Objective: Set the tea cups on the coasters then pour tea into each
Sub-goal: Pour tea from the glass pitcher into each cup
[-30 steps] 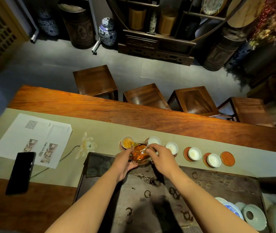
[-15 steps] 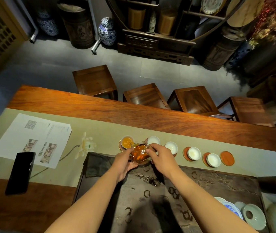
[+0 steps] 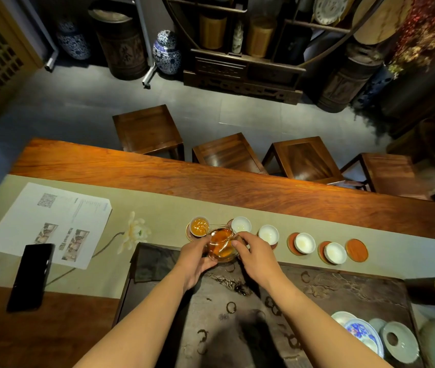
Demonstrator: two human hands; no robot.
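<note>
Little has moved since the earlier frame: both hands hold the same pose, and the amber level in the leftmost cup (image 3: 199, 226) looks much the same, perhaps a touch fuller.

The left hand's (image 3: 194, 257) fingers are curled closed against the near left wall of the glass pitcher (image 3: 221, 244); the right hand's (image 3: 254, 254) fingers are pinched onto its right side, where a handle may be, though I cannot tell. Between them the pitcher tilts left, its spout over the leftmost cup's rim, and the cup sits on its coaster (image 3: 189, 233) on the cloth runner (image 3: 158, 211), just beyond the far edge of the dark tea tray (image 3: 343, 293).

To pour well, I would keep the spout low and close over the cup and level the pitcher before the tea nears the brim. The right hand should then carry the tilt while the left only steadies.

Four white cups stand empty to the right along the runner: the second cup (image 3: 241, 224), the third (image 3: 268, 234), the fourth (image 3: 304, 243) and the fifth (image 3: 335, 252). One bare coaster (image 3: 356, 249) lies last, toward the runner's right end.
</note>
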